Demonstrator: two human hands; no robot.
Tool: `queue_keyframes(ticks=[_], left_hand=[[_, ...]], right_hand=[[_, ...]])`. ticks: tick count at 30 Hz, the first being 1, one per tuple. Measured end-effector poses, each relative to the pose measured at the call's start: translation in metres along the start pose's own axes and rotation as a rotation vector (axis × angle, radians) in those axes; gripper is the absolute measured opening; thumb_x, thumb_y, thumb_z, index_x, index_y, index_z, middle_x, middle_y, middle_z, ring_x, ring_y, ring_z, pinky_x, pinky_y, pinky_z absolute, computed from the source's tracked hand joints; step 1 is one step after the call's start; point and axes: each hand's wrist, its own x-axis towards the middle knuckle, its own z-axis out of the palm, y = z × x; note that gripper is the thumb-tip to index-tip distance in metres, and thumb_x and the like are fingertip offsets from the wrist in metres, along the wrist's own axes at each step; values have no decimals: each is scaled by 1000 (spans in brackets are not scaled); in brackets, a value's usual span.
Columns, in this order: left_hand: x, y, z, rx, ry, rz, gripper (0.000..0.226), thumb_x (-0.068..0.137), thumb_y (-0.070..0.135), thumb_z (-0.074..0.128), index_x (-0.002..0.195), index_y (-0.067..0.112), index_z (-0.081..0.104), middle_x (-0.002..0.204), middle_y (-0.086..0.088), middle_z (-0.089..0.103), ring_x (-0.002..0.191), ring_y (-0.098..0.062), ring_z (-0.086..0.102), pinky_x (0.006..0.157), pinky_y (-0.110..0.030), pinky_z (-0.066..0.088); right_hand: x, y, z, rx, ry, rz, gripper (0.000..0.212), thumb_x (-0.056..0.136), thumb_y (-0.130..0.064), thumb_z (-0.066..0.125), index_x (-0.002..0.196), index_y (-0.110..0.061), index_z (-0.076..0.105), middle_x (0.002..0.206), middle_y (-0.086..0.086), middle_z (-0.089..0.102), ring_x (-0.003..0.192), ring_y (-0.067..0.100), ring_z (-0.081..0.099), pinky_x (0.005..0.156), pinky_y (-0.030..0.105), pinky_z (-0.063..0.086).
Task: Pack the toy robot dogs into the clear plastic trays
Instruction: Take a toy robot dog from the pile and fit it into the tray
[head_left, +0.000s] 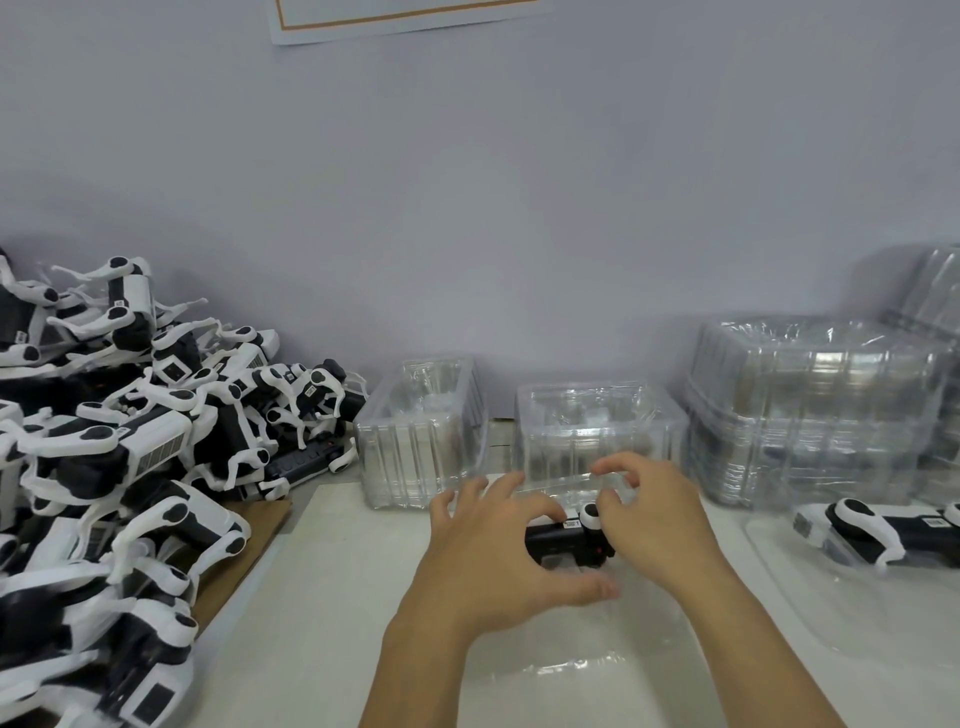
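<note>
A black and white toy robot dog (563, 540) lies folded between my hands, over a clear plastic tray (571, 670) on the white table in front of me. My left hand (493, 551) curls its index finger over the dog's top, its thumb reaching along the near side, the other fingers spread. My right hand (657, 525) covers the dog's right end with curled fingers, thumb by a white leg joint. A second dog (878, 530) lies packed in another clear tray (810, 618) at the right.
A big pile of loose robot dogs (130, 441) fills the left side, partly on brown cardboard (249, 561). Two clear trays (421, 431) (597, 431) stand by the wall behind my hands. Stacks of clear trays (810, 405) rise at the back right.
</note>
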Motion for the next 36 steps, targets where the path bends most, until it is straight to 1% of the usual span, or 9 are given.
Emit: queue_keyframes(ticks=[4,10,14,19,22,27,30,33,36], left_hand=[[-1,-1,1,46,-83,-19,93,43,90,60,127,54,43,164,16,9,152,-14,-11,120,-51,-11],[-1,3,4,58,-26,-30,76,51,84,62,117,51,46,149,18,30,146,-14,13,120,-52,-2],[-3,2,-2,-39,6,-26,76,49,85,60,116,49,52,139,21,36,139,-9,20,119,-45,4],[-5,1,-16,-293,58,-2,66,46,86,64,107,62,53,132,31,37,132,-2,24,115,-37,19],[-5,-3,-20,-419,165,4,67,45,83,70,107,58,62,137,28,42,138,-6,32,115,-38,30],[-2,-2,-30,-813,431,-29,51,53,66,80,99,43,75,119,17,66,109,10,58,85,-7,45],[-3,-2,-37,-1120,455,-83,58,58,66,80,103,29,78,110,6,75,104,-1,67,88,-25,47],[-4,-3,-40,-1438,424,-160,65,62,73,70,107,27,77,117,-4,73,116,-27,66,101,-61,46],[-5,-5,-39,-1713,397,-144,75,70,75,62,122,21,70,126,-18,68,117,-41,64,104,-64,43]], right_hand=[[-1,-2,-1,-8,-3,9,28,90,-17,58,105,-39,62,122,1,55,106,16,53,79,30,47],[-2,-2,-3,91,87,10,23,93,-17,56,98,-35,70,107,-11,65,106,11,58,85,28,45],[1,-9,-13,332,244,43,24,90,-17,56,83,-32,74,86,-21,70,89,2,62,74,25,44],[8,-15,-35,771,455,160,29,89,-16,53,74,-25,75,79,-10,72,81,10,63,75,28,47],[10,-17,-50,1031,451,234,27,89,-16,53,73,-22,74,73,-6,70,73,12,60,63,24,42],[5,-20,-41,1002,294,246,24,92,-12,53,80,-20,72,75,-3,70,74,15,62,63,26,42],[-2,-29,-28,860,116,147,21,93,-5,58,89,-19,74,81,1,74,74,17,68,67,27,47],[-12,-43,-16,704,-38,-68,18,90,-7,68,92,-23,76,84,-4,76,73,12,71,63,18,50],[-19,-59,-5,583,-91,-274,17,86,-11,75,96,-25,76,87,-9,75,77,8,70,66,14,50]])
